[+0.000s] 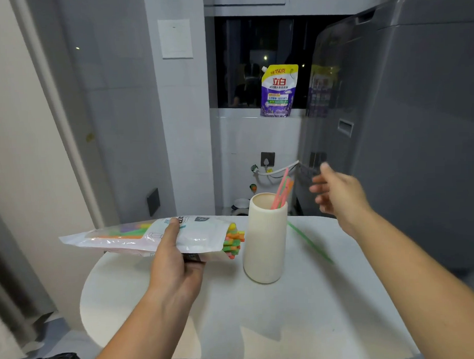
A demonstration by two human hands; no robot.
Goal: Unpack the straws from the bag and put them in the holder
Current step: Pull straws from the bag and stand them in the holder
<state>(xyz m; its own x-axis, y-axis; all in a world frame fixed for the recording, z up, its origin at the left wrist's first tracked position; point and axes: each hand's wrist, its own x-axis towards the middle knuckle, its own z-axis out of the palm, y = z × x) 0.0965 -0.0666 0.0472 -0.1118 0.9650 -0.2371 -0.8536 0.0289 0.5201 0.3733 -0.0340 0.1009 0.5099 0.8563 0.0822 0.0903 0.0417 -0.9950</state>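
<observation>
Left hand (174, 259) gripping bag (157, 235) above tabletop (329, 310) left edge; right hand (338, 194) spread wide, empty, beyond holder (265, 240). 1 green straw (310, 244) loose behind holder. Risk: protruding straws (234, 242) spilling from tilted bag.

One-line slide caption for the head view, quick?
Left hand grips the clear plastic straw bag; open right hand beside the cream cylindrical holder; green straw outside.

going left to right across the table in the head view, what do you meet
bag of straws, held by the left hand → cream holder with a few straws in it → loose green straw lying on the table → right hand, open and empty
</observation>
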